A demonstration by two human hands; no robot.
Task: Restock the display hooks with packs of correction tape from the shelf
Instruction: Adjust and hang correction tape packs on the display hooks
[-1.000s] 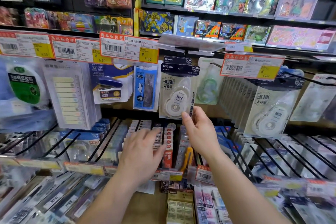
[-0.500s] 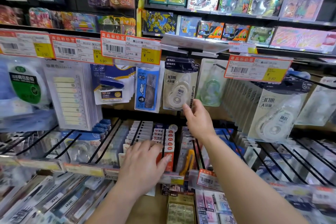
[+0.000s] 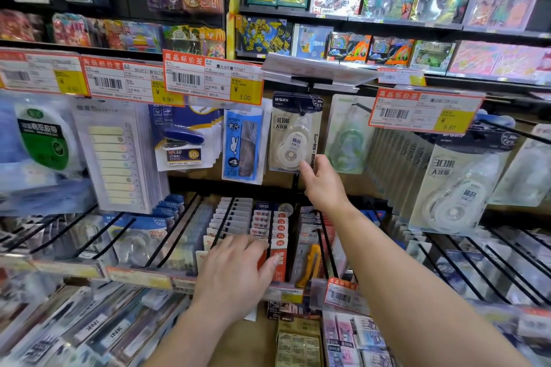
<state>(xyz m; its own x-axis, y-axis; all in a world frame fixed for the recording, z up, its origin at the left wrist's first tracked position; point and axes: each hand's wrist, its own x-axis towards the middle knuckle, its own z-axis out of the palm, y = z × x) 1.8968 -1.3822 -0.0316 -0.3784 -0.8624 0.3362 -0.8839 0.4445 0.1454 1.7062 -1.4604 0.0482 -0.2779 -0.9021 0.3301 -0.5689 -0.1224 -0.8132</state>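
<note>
My right hand [image 3: 323, 185] is pinching the upright correction tape pack [image 3: 293, 134] hanging just above it, while my left hand [image 3: 235, 271], fingers spread, is resting on the shelf packs [image 3: 262, 217] below.

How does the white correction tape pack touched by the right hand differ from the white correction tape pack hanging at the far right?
The white correction tape pack at the right hand looks smaller and sits farther back; the white correction tape pack at far right looks larger, nearer, tilted and untouched. Both show 30-metre print.

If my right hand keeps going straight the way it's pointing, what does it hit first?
Most likely the hanging correction tape pack: the right hand points up and forward, its fingers already at the pack's lower right corner. Depth is unclear, so actual contact cannot be confirmed.
</note>
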